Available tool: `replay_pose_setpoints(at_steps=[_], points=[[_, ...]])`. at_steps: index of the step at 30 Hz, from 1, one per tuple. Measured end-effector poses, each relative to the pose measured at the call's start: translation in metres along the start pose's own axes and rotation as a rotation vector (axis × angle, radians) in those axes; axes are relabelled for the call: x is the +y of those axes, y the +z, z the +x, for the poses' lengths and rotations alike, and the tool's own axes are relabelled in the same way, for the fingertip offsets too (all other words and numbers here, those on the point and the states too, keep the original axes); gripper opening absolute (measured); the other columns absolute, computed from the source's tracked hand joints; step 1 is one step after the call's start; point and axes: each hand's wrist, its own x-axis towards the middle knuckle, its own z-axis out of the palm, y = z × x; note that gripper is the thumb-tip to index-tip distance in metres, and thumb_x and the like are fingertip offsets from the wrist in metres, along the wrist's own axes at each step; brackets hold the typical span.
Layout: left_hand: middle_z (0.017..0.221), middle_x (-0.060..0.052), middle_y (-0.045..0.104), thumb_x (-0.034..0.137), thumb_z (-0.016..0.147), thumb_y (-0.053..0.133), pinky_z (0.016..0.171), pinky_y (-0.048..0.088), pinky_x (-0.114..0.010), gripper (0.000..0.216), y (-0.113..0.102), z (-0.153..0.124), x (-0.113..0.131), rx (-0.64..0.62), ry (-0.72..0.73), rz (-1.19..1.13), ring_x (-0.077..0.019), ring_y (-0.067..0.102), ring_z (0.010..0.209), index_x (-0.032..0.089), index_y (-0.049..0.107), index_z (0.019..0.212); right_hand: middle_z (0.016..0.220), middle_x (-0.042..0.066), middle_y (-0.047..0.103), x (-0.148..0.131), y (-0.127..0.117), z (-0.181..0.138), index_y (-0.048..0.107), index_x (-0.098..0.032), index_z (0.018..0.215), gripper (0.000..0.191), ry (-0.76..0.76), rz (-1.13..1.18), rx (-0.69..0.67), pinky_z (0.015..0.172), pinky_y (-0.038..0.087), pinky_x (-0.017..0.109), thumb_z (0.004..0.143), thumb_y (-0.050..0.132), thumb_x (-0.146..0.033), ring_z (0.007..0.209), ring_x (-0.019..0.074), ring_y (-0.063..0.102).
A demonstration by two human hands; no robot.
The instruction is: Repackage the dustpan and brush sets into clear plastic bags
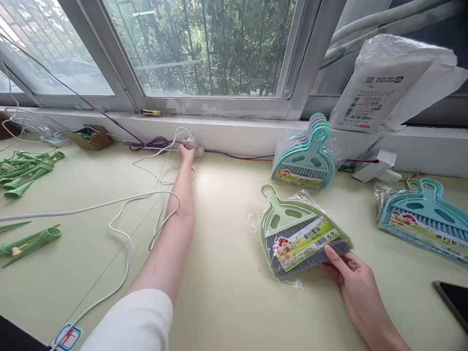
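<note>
Green clips (pixel 22 170), possibly a phone (pixel 453 300)

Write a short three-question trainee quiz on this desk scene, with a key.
1. True or false: the right hand grips the green wrapped dustpan set by its bristle edge.
2. What does the left hand touch? A. the white plug B. the yellow screwdriver C. the cardboard box
3. Fill in: the stack of dustpan sets leans against the ____.

Key: 1 true; 2 A; 3 wall.
</note>
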Motion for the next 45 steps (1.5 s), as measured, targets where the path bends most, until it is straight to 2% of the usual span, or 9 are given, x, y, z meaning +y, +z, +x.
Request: replay_pose_setpoints(at_steps=[8,14,17,21,26,29,35,41,45], points=[[0.142,-0.026,0.037,0.012,0.07,0.067,0.112,0.029,-0.037,0.081,-0.006,-0.027,0.018,0.087,-0.035,-0.036,-0.0277,0.035,0.137,0.005,0.026,0.139,0.102,0.008,0.072,-0.002,0.001,0.0,0.069,-0.015,0.1,0.051,-0.009,0.059,-0.029,0.065,0.061,0.028,0.062,0.08,-0.049,0.086,0.0234,0.068],[0.147,-0.024,0.031,0.012,0.083,0.051,0.115,0.023,-0.038,0.064,-0.03,-0.09,0.048,0.138,-0.074,-0.038,-0.0254,0.024,0.143,0.006,0.024,0.141,0.099,0.007,0.072,-0.002,0.001,-0.001,0.07,-0.015,0.098,0.049,-0.058,0.08,-0.064,0.067,0.061,0.029,0.061,0.081,-0.046,0.084,0.0226,0.068],[0.142,-0.02,0.037,0.014,0.088,0.044,0.112,0.029,-0.036,0.05,-0.044,-0.138,0.069,0.128,-0.052,-0.118,-0.022,0.034,0.137,0.012,0.034,0.137,0.097,0.007,0.073,0.0,0.001,0.0,0.069,-0.015,0.094,0.045,-0.104,0.114,-0.085,0.068,0.06,0.03,0.062,0.08,-0.046,0.084,0.0219,0.068],[0.132,-0.013,0.047,0.029,0.093,0.041,0.1,0.041,-0.031,0.032,-0.059,-0.225,0.098,-0.163,0.099,-0.483,-0.0182,0.053,0.119,0.02,0.051,0.122,0.094,0.007,0.073,0.003,0.002,0.003,0.069,-0.015,0.089,0.044,-0.148,0.172,-0.096,0.071,0.06,0.033,0.061,0.081,-0.046,0.082,0.0219,0.068],[0.115,-0.009,0.063,0.047,0.088,0.051,0.089,0.048,-0.034,0.039,-0.086,-0.327,0.123,-0.956,0.083,-0.845,-0.0209,0.061,0.107,0.022,0.058,0.116,0.086,0.004,0.072,0.002,-0.002,0.005,0.068,-0.016,0.084,0.041,-0.188,0.234,-0.121,0.074,0.059,0.034,0.059,0.082,-0.047,0.075,0.0179,0.068],[0.105,-0.008,0.068,0.049,0.076,0.066,0.081,0.05,-0.031,0.049,-0.106,-0.354,0.129,-1.209,0.097,-0.89,-0.0208,0.065,0.096,0.019,0.061,0.114,0.084,0.003,0.072,-0.002,-0.006,0.004,0.067,-0.017,0.082,0.04,-0.205,0.241,-0.155,0.075,0.059,0.034,0.06,0.081,-0.046,0.074,0.0171,0.068],[0.094,-0.008,0.072,0.044,0.064,0.078,0.076,0.051,-0.029,0.051,-0.124,-0.361,0.115,-1.15,0.002,-0.945,-0.017,0.067,0.079,0.014,0.067,0.104,0.08,0.003,0.073,-0.006,-0.005,0.003,0.066,-0.015,0.084,0.03,-0.23,0.196,-0.282,0.069,0.059,0.029,0.07,0.077,-0.04,0.067,0.014,0.067],[0.088,-0.005,0.071,0.04,0.063,0.079,0.07,0.051,-0.025,0.048,-0.128,-0.363,0.095,-1.057,-0.098,-0.97,-0.0138,0.065,0.073,0.013,0.066,0.1,0.078,0.008,0.072,-0.004,-0.003,0.006,0.063,-0.015,0.086,0.028,-0.113,0.011,-0.368,0.06,0.059,0.029,0.082,0.066,-0.042,0.061,0.0171,0.07],[0.088,-0.004,0.07,0.037,0.067,0.078,0.067,0.05,-0.023,0.043,-0.128,-0.363,0.093,-0.993,-0.148,-1.058,-0.0115,0.063,0.072,0.014,0.063,0.1,0.078,0.007,0.071,-0.004,-0.005,0.006,0.063,-0.015,0.087,0.022,-0.213,-0.036,-0.366,0.067,0.06,0.026,0.08,0.07,-0.035,0.068,0.0164,0.071]])
